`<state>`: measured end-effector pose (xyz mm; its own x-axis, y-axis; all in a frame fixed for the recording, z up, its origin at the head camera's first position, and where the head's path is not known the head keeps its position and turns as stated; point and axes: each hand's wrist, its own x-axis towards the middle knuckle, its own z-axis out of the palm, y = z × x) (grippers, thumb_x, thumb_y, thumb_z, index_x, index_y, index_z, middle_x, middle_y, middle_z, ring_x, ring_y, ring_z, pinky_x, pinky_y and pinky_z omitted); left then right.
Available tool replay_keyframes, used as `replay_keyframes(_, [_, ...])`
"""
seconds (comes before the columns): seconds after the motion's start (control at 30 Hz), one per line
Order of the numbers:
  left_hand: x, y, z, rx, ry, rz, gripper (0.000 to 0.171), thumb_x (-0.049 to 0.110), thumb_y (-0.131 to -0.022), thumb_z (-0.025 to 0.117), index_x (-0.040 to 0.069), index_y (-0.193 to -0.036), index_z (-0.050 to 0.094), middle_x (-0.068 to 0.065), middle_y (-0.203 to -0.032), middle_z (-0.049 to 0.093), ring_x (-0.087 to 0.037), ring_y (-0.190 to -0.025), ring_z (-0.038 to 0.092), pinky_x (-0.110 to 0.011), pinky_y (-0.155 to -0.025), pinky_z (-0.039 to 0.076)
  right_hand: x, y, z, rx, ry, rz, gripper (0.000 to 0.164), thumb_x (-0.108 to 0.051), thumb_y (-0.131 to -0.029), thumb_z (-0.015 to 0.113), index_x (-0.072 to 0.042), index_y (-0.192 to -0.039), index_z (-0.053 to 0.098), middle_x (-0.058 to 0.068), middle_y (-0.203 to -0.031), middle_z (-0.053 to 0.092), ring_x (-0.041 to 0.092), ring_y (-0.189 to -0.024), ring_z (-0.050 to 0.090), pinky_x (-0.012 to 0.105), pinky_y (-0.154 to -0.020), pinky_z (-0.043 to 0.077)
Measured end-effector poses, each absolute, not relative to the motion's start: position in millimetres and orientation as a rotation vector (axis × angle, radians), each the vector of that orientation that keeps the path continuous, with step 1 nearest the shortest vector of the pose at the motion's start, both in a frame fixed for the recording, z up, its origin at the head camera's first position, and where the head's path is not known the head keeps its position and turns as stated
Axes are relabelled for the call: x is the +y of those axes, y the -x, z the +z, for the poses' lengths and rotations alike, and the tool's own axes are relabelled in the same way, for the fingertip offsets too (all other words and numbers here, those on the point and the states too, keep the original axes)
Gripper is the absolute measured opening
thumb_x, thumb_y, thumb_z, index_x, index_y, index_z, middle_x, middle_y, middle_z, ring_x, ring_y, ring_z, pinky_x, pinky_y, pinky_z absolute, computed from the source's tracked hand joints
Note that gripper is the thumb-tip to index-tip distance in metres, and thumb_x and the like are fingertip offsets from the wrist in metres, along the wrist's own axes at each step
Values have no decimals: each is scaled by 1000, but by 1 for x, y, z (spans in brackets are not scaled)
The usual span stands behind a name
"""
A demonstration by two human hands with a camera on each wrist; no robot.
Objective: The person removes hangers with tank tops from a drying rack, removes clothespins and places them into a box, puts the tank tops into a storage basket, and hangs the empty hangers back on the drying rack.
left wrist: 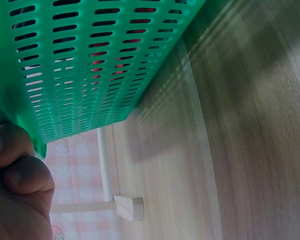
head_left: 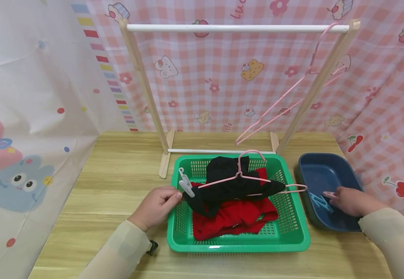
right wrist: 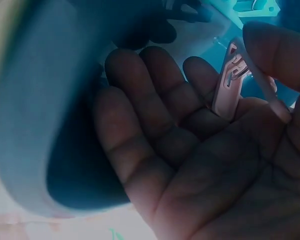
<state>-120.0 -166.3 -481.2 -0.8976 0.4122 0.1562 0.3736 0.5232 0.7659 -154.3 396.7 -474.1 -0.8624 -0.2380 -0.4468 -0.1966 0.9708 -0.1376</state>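
Observation:
Over the green basket [head_left: 237,248], a black garment [head_left: 230,192] hangs on a pink hanger [head_left: 219,181], stretched towards the left rim. A pale grey clothespin [head_left: 186,185] is clipped at its left end. My left hand [head_left: 158,207] pinches the garment's end beside that clothespin, at the basket's rim; in the left wrist view the fingertips are partly hidden. My right hand [head_left: 353,201] is in the dark blue tub [head_left: 322,166], holding a pink clothespin [right wrist: 229,90] between thumb and fingers. Close by lie blue clothespins [head_left: 320,202]. Red cloth [head_left: 230,219] lies in the basket.
A wooden rack with a white bar [head_left: 237,28] stands behind the basket. Another pink hanger [head_left: 278,101] hangs from the bar's right end. Patterned cloth [head_left: 195,85] covers the walls behind and beside the wooden table [head_left: 118,162].

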Motion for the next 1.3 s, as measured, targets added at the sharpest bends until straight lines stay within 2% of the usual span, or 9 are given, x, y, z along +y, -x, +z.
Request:
replay_keyframes(0.1, [-166, 120, -481, 2698, -697, 1348, 38, 34, -96, 47, 21, -61, 52, 11, -64, 46, -6, -62, 46, -22, -57, 41, 397, 154, -475, 2627, 319, -101, 39, -22, -89, 50, 16, -98, 55, 27, -88, 60, 39, -81, 61, 52, -74, 47])
replay_keyframes(0.3, [-166, 120, -481, 2693, -697, 1356, 37, 33, -97, 47, 19, -63, 55, 11, -65, 48, -6, -64, 47, -22, -58, 42, 398, 154, -478, 2617, 304, -111, 34, -23, -87, 54, 10, -92, 55, 18, -80, 61, 29, -73, 59, 47, -68, 47])
replay_keyframes(0.53, [-167, 120, -481, 2687, -688, 1359, 38, 34, -97, 47, 19, -63, 55, 11, -65, 48, -7, -64, 47, -23, -58, 42, 399, 155, -481, 2614, 317, -113, 31, -24, -88, 55, 7, -88, 56, 14, -77, 61, 25, -70, 58, 45, -67, 47])
replay_keyframes(0.83, [-167, 120, -481, 2678, -689, 1369, 37, 34, -97, 47, 19, -64, 56, 10, -65, 48, -7, -63, 47, -23, -57, 42, 396, 152, -478, 2584, 268, -157, 23, -25, -87, 57, -3, -80, 54, 3, -68, 53, 16, -63, 49, 33, -60, 40])
replay_keyframes(1.1, [-166, 120, -481, 2681, -704, 1373, 37, 33, -97, 47, 18, -65, 57, 10, -66, 48, -7, -63, 47, -22, -57, 42, 394, 151, -474, 2585, 274, -172, 23, -27, -88, 55, -6, -77, 56, 1, -69, 54, 15, -63, 49, 32, -59, 40])
replay_keyframes(1.3, [-166, 121, -480, 2677, -703, 1381, 36, 32, -97, 47, 16, -66, 59, 10, -66, 49, -7, -64, 48, -23, -58, 43, 387, 153, -465, 2604, 283, -171, 30, -31, -91, 53, -3, -83, 60, 3, -75, 61, 17, -68, 57, 37, -63, 46])
